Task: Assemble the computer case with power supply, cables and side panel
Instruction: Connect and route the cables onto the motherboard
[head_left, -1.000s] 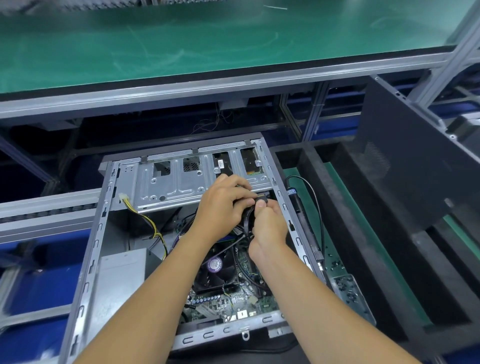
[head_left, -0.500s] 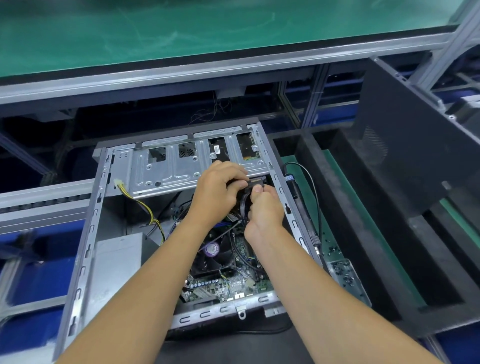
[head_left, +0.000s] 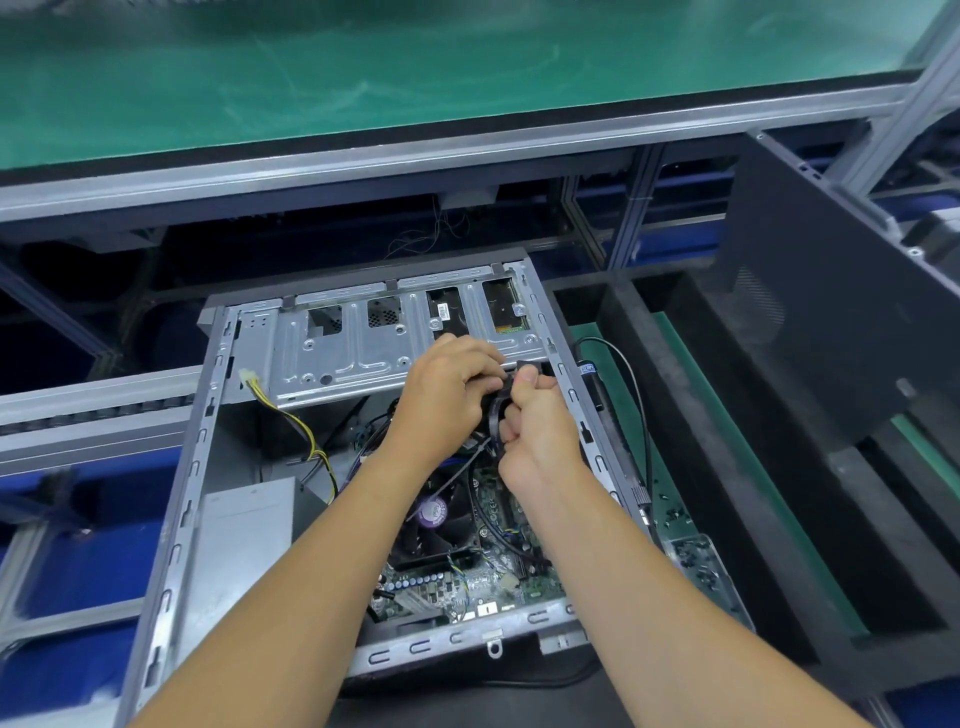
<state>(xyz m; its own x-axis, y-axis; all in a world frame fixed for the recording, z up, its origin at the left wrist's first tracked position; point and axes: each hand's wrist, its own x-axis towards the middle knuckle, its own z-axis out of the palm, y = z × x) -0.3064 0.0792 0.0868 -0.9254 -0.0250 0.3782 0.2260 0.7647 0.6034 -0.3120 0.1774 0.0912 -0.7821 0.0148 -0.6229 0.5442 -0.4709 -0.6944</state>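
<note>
Both grips work at the far right corner of the open computer case (head_left: 363, 499): my left hand (head_left: 447, 395) curls round a black cable (head_left: 496, 415), and my right hand (head_left: 535, 431) pinches the same cable just beside it, thumb on top. I judge the main risk is the plug going in crooked or the loop snagging the fan (head_left: 441, 519) below, since my hands crowd the corner and I pull close to the drive tray (head_left: 363, 353). A yellow cable (head_left: 291, 415) dangles loose at the left and could get trapped later. The cable's plug and its socket are hidden behind my fingers. The side panel (head_left: 831, 322) leans off to the right, partly cut off.
</note>
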